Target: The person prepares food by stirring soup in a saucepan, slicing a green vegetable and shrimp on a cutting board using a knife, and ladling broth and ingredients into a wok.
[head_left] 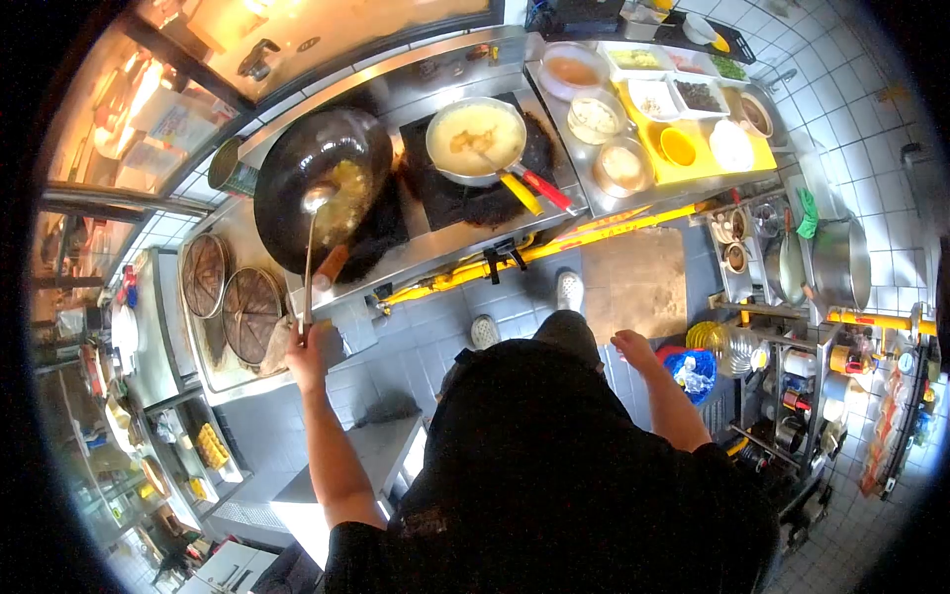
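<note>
My left hand (307, 358) is closed around the handle of a long metal ladle (310, 249). The ladle's bowl rests inside a large dark wok (287, 148), beside pale yellowish food in liquid (346, 188). From the wok's near side a brown wooden handle (332, 265) sticks out. Away from the stove, my right hand (633, 348) hangs to the right of my body, fingers curled, with nothing visible in it. To the right of the wok, a pan (433, 148) holds a yellowish mixture (480, 134); its handles are red (539, 186) and yellow (521, 195).
Two round dark covers (252, 315) lie left of the wok. At right, bowls (623, 166) and a yellow board (747, 153) with ingredient containers (698, 96) line the counter. A yellow pipe (574, 238) runs along the stove's front. A blue-lined bin (690, 374) stands near my right hand.
</note>
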